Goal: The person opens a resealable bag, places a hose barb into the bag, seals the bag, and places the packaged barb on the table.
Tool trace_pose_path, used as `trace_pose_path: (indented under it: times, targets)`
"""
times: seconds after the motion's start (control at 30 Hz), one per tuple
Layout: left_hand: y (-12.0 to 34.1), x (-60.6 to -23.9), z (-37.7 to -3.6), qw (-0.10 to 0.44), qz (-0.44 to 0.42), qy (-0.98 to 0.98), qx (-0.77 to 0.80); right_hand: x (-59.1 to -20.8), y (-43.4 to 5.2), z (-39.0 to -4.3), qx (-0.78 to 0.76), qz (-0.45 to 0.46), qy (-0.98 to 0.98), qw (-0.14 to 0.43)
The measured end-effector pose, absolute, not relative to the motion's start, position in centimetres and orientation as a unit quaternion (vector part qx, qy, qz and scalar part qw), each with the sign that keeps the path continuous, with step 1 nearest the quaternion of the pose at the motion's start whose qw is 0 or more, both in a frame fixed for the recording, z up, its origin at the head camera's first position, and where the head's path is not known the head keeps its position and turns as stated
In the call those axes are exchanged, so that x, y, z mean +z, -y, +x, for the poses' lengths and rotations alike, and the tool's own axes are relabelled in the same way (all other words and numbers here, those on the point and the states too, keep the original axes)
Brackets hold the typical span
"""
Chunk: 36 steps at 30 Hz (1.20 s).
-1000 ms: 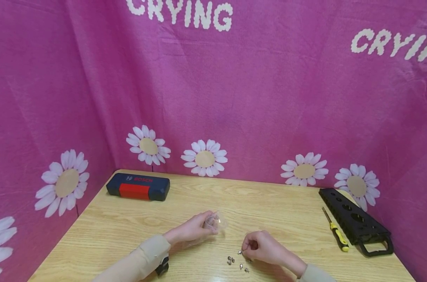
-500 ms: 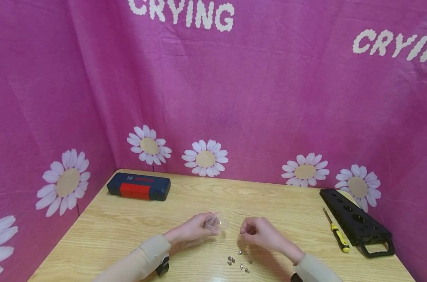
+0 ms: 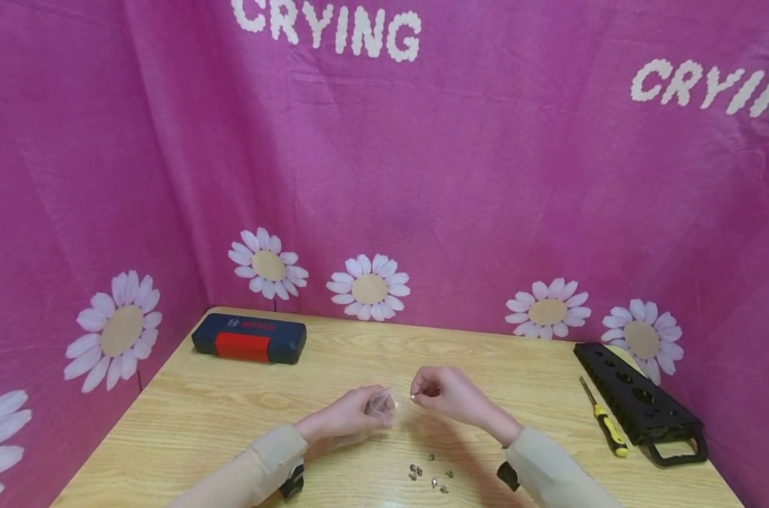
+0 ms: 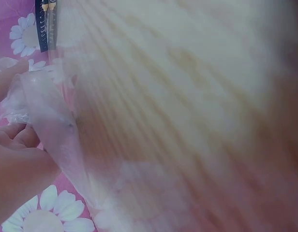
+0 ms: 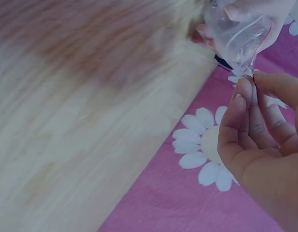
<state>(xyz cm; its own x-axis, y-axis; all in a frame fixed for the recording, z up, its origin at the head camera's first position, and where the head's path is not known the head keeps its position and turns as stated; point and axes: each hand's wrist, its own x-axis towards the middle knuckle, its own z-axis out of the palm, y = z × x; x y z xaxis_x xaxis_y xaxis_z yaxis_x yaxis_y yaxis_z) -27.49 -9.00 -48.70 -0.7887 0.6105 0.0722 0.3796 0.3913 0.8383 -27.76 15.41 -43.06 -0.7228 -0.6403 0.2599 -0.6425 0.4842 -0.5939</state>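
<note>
1. Low in the middle of the head view, the left hand [image 3: 353, 416] reaches in from the lower left, forearm in a beige sleeve [image 3: 257, 466] lying over the counter [image 3: 188, 416], fingers curled round a small clear plastic bag [image 3: 381, 403] and holding it just above the wood
2. The right hand [image 3: 444, 395] comes in from the lower right, wrist raised, thumb and fingertips pinched on a tiny metal piece [image 3: 413, 397] right at the bag's mouth; what kind of piece it is cannot be told
3. In the right wrist view those fingertips [image 5: 245, 92] sit just under the bag's lower corner
4. A few small metal pieces [image 3: 430, 476] lie loose on the counter below both hands
5. At the left rear a dark blue case [image 3: 249, 338] with a red panel reads "BOSCH"
6. The pink backdrop [image 3: 486, 176] carries white daisies and the word "CRYING" at top centre and again, cut off, at upper right
</note>
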Motion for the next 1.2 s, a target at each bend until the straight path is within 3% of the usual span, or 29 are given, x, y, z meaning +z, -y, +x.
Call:
trace_pose_path:
  times: [0.53,0.9,1.2]
  targets:
    - [9.1,-48.4,-27.3,0.151,0.291,-0.817,0.475,-42.4,-11.8,-28.3,0.335,0.403,0.852,-0.016]
    - [8.8,-48.5,-27.4,0.134,0.293,-0.825,0.465,-42.4,-14.4,-28.2,0.351,0.392,0.851,0.006]
    - [8.7,-48.6,-27.3,0.129,0.29,-0.828,0.463,-43.4,-17.2,-26.8,0.356,0.364,0.86,-0.022]
